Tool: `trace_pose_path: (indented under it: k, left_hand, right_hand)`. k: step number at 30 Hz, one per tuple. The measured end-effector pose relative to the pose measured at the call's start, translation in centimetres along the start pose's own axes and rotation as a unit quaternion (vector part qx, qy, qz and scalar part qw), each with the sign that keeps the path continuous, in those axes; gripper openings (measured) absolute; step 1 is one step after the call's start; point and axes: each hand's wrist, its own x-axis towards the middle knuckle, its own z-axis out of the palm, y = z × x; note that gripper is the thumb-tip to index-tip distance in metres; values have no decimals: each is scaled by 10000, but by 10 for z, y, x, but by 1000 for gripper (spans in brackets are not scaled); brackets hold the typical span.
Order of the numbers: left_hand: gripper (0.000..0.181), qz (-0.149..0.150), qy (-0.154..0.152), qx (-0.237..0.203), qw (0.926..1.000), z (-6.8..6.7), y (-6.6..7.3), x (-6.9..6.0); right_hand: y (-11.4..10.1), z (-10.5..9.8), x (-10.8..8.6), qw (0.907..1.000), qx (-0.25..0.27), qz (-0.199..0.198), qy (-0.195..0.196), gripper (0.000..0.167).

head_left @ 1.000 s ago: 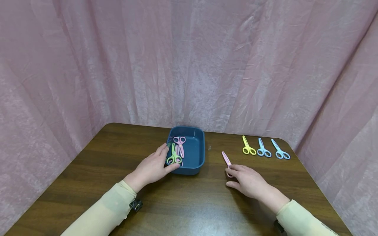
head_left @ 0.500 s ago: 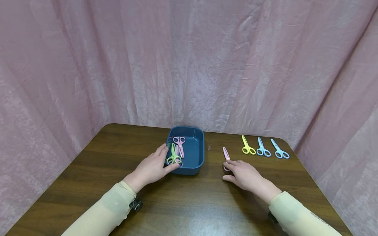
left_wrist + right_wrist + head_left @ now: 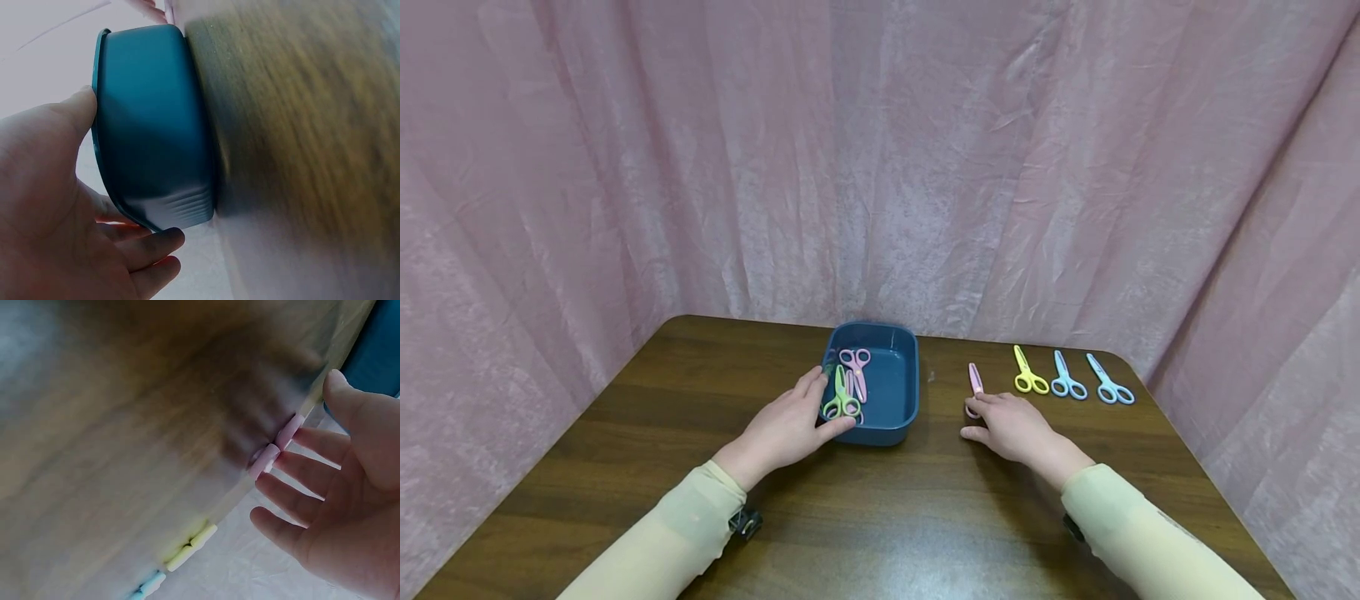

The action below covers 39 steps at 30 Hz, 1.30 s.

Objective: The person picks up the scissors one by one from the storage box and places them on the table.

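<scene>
My left hand [image 3: 782, 429] rests on the near left corner of the blue bin [image 3: 887, 434], thumb on the near rim; in the left wrist view the thumb and fingers lie along the rim of the bin [image 3: 150, 119]. Inside the bin are green scissors [image 3: 842, 406] and pink scissors [image 3: 858, 375], with another pink pair partly beneath. My right hand [image 3: 1017, 427] touches the handles of pink scissors [image 3: 975, 377] lying on the table. In the right wrist view its fairly straight fingertips meet the pink handles [image 3: 264, 460], with the thumb held apart.
Yellow scissors [image 3: 1032, 382] and two blue pairs, one in the middle [image 3: 1068, 386] and one at the right [image 3: 1115, 392], lie in a row on the wooden table [image 3: 880, 517]. A pink curtain [image 3: 910, 167] hangs behind the table and along its sides.
The right hand and the pink scissors beneath its fingers have slid away from the person, toward the table's back edge, and the blades point more nearly straight back. The left hand has stayed in place.
</scene>
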Motion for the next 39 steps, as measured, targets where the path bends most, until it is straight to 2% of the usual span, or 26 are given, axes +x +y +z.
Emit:
trace_pose_path:
  k: [12,19,39]
  left_hand:
    - [104,0,18,3,10000,-1,0,0]
    - [104,-1,7,0,10000,-2,1,-1]
    - [105,46,9,42,10000,-4,2,-2]
  right_hand:
    - [7,2,23,9993,-198,279,-152,53]
    - [12,4,34,9990,-258,370,-80,52]
    - [30,8,60,9949,-374,790,-508,56]
